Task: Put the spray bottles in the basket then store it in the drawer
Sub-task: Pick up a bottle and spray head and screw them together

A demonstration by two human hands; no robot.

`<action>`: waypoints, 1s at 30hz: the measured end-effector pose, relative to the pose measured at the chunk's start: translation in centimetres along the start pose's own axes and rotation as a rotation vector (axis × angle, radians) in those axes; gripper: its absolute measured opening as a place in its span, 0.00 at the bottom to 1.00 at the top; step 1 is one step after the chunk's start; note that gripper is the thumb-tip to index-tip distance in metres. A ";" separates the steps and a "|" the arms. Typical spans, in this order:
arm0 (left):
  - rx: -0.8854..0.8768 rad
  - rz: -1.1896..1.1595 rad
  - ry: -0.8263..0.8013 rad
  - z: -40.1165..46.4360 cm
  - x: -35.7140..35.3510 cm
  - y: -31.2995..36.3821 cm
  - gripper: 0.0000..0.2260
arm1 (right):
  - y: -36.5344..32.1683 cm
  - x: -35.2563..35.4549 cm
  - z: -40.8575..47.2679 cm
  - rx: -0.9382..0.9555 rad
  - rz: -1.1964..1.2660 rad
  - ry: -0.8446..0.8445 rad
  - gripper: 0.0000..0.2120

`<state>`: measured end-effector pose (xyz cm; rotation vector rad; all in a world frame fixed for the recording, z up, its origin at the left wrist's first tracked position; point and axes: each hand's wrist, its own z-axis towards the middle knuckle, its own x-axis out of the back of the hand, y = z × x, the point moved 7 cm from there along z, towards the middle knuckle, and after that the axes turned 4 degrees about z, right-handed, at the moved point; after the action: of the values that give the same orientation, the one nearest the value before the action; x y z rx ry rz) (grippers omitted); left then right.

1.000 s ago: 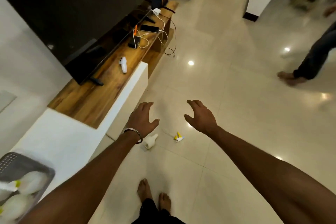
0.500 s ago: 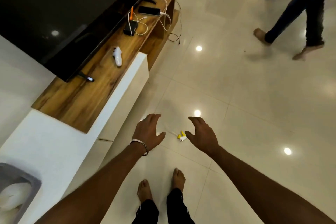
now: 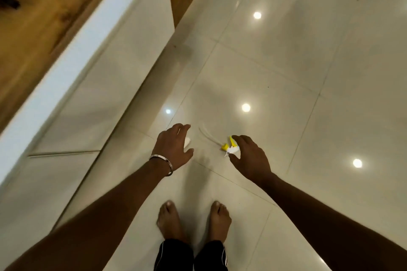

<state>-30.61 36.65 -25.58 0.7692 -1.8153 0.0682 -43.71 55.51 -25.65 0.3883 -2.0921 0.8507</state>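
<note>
A spray head (image 3: 227,147), yellow and white with a thin clear tube (image 3: 206,135), lies on the glossy floor, detached from its bottle. My right hand (image 3: 250,157) hovers just right of it, fingers spread, index and thumb on either side of the head. Whether they touch it I cannot tell. My left hand (image 3: 174,147), with a metal bangle at the wrist, hangs open over the white bottle body (image 3: 187,141). Only a sliver of the bottle shows past my fingers. The basket is out of view.
A white cabinet (image 3: 105,77) with a wooden top (image 3: 39,28) runs along the left; a seam low on its front marks separate panels. My bare feet (image 3: 193,219) stand just behind the hands. Ceiling lights reflect in the floor tiles (image 3: 297,61).
My view has tipped down and closer to the floor. Both hands have dropped toward the bottle and spray head. The basket, the television and the walking person have left the frame.
</note>
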 end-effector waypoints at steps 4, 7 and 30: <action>0.029 0.034 -0.038 2.5 -7.7 -3.7 0.33 | 3.5 -7.0 3.0 -0.017 -0.009 -0.015 0.27; 0.040 0.036 -0.042 4.0 -11.7 -5.8 0.33 | 5.3 -10.9 4.7 -0.024 -0.025 -0.027 0.26; 0.230 0.092 -0.121 8.3 -22.4 -11.3 0.33 | 12.1 -19.4 11.3 -0.175 -0.216 0.021 0.18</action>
<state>-27.44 34.86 -51.79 0.8653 -1.9805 0.3008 -44.84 56.03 -51.10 0.4982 -2.0422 0.5385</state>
